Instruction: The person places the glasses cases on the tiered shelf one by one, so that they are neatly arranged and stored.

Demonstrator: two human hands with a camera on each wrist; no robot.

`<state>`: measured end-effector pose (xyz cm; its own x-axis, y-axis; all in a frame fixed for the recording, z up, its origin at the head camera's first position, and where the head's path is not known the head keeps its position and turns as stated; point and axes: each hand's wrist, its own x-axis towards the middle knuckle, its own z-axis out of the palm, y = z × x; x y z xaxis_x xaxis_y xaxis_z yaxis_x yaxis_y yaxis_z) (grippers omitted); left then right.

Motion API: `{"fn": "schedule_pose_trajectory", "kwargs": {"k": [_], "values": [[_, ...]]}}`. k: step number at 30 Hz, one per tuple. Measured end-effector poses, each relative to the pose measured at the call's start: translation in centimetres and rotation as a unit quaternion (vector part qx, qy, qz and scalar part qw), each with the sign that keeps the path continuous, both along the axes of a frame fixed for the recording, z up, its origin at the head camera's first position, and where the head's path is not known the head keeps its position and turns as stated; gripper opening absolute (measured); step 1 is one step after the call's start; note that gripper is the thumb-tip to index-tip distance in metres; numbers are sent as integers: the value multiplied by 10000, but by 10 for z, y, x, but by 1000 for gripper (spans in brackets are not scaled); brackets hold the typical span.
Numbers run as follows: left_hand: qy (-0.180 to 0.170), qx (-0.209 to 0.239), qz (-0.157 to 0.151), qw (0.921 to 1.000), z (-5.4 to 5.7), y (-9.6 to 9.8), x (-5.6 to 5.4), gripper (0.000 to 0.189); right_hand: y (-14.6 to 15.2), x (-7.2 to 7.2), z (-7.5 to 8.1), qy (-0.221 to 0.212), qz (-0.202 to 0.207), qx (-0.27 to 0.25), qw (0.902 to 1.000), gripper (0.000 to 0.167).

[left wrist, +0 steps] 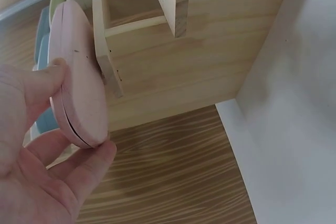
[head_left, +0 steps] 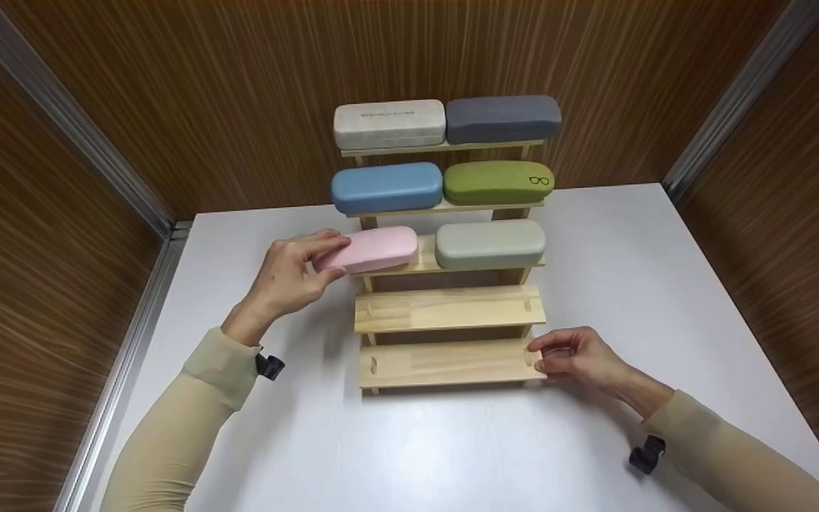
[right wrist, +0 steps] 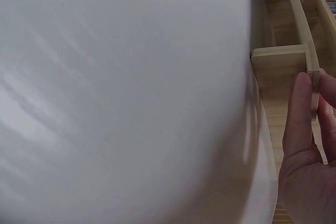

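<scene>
My left hand (head_left: 288,277) grips the left end of a pink glasses case (head_left: 379,249), thumb on one side and fingers on the other. The case lies slightly tilted over the left part of the third tier of a stepped wooden rack (head_left: 452,363). In the left wrist view the pink case (left wrist: 79,77) reaches past the end of the shelf board. My right hand (head_left: 587,359) pinches the right end of the lowest shelf board between thumb and fingers. To the right of the pink case sits a pale grey-green case (head_left: 490,244) on the same tier.
Above stand a blue case (head_left: 387,188) and a green case (head_left: 499,182) with a glasses drawing. On the top tier are a cream case (head_left: 389,124) and a dark grey case (head_left: 502,119). The rack stands on a white table (head_left: 296,427) between wood-patterned walls (head_left: 253,107).
</scene>
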<state>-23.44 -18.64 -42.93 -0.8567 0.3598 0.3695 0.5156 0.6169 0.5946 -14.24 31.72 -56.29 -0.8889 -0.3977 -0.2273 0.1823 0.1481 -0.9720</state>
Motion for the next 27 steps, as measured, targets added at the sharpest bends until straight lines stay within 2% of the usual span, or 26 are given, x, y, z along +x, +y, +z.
{"fn": "schedule_pose_trajectory", "kwargs": {"k": [10,21,27], "values": [[-98,-143,-41,9998,1,7,-2,39,0,0,-1,-80,-18,-60,9999,38],[85,-140,-116,9998,1,12,-5,40,0,0,0,-3,-35,31,10000,40],[138,-192,-167,9996,3,14,-4,41,0,0,1,-106,-2,-4,9999,39]]}}
